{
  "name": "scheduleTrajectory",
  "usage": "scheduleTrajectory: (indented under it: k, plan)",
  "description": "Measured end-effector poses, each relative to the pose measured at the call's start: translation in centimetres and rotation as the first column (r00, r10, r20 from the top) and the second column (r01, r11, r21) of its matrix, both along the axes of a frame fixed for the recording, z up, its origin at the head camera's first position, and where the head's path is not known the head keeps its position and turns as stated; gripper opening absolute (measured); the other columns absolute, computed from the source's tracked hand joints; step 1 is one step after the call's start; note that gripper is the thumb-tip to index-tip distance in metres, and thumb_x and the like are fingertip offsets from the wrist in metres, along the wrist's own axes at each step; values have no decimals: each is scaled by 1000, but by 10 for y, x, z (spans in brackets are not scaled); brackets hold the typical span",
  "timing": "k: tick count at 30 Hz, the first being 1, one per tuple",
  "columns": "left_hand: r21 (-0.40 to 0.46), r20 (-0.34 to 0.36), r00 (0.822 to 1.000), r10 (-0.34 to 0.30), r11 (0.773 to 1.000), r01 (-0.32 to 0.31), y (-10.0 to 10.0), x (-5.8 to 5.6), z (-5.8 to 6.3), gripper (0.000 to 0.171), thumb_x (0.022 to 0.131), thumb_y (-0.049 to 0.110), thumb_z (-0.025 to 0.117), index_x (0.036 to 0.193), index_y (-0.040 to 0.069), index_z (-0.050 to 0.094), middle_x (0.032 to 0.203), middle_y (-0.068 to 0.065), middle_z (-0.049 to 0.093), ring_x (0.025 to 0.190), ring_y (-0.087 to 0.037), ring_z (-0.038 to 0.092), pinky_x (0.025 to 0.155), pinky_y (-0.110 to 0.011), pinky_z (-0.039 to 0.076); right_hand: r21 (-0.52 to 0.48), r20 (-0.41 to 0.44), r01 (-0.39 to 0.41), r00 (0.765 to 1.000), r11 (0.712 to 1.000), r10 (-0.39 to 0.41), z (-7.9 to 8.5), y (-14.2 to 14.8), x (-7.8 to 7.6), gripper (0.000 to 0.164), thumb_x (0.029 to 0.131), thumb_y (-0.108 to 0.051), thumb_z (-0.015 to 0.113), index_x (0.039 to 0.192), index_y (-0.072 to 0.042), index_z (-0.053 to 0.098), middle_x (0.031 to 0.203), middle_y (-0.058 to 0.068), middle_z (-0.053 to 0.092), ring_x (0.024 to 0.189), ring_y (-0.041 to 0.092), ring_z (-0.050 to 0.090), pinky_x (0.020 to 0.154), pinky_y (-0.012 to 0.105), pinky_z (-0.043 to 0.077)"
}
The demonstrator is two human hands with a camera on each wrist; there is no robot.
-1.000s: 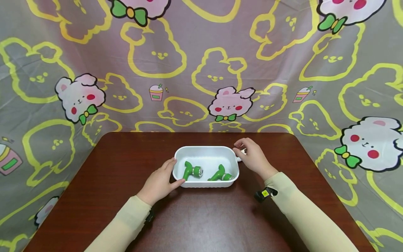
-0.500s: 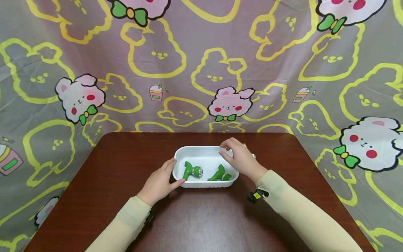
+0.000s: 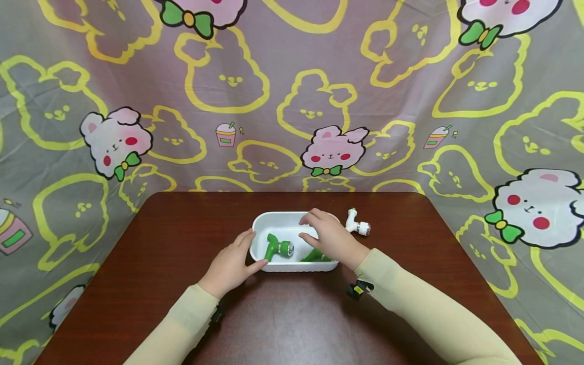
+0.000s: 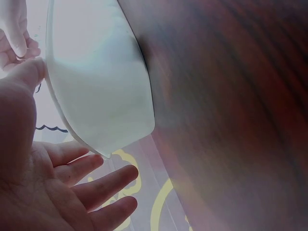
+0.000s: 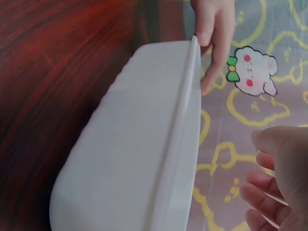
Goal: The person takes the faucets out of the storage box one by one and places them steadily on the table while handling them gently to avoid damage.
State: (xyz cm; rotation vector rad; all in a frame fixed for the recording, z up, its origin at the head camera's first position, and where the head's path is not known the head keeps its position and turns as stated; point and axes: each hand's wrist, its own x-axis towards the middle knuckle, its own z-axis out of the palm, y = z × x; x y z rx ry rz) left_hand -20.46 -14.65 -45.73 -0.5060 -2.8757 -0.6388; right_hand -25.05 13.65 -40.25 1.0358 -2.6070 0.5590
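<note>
A white plastic tub (image 3: pixel 274 217) stands on the table with two green taps inside. The left green tap (image 3: pixel 276 246) lies fully visible, its metal end facing right. My right hand (image 3: pixel 335 238) hovers above the tub's right half, fingers loosely bent around nothing, and partly hides the other green tap (image 3: pixel 313 255). On the tub's left end rests my left hand (image 3: pixel 230 266), thumb at the front rim and fingers along the left side. In the left wrist view, the left hand's fingers (image 4: pixel 103 187) are extended beside the tub wall. A white tap (image 3: pixel 358 224) lies just right of the tub.
The dark brown wooden table (image 3: pixel 292 314) extends around the tub. A patterned cloth (image 3: pixel 255 91) hangs behind it and along both sides. Both wrists carry black straps.
My right hand has moved left from beside the white tap to over the tub, uncovering the white tap and partly covering the right green tap. My left hand has stayed put.
</note>
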Motion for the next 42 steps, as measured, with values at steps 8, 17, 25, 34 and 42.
scheduleTrajectory:
  k: [8,17,25,34,42]
  plan:
    - [2,0,1000,1,1000,-1,0,0,0,87,90,49,78,151,-3,46,155,-22,47,126,-40,63,101,-51,53,87,-50,-67,996,994,72,-9,-16,2,26,92,-23,79,112,-10,68,106,4,65,98,21,66,88,38,56]
    - [7,2,1000,1,1000,-1,-1,1,-1,87,90,49,77,152,-3,45,156,-22,46,121,-40,65,98,-51,55,135,-8,-141,990,981,144,-19,-25,0,23,93,-18,78,111,-8,69,106,8,67,95,22,67,89,39,55]
    - [-1,1,1000,2,1000,-2,-1,0,-2,86,91,48,77,152,-3,44,156,-22,46,123,-40,64,99,-51,55,190,29,-135,991,972,132,-28,-34,-6,27,89,-21,82,111,-9,70,104,5,64,93,21,65,88,40,54]
    - [1,10,1000,-4,1000,4,0,0,-2,87,91,50,76,152,-3,44,157,-22,45,122,-39,65,97,-51,55,259,61,-119,992,959,107,-32,-42,-10,29,87,-23,83,111,-12,70,103,1,63,91,19,65,87,39,55]
    - [0,0,1000,-6,1000,6,-1,-1,-2,86,92,49,76,152,-3,44,157,-22,45,120,-39,66,96,-51,56,294,97,-109,992,950,84,-35,-46,-13,35,85,-27,86,113,-13,69,105,1,63,94,19,64,86,42,54]
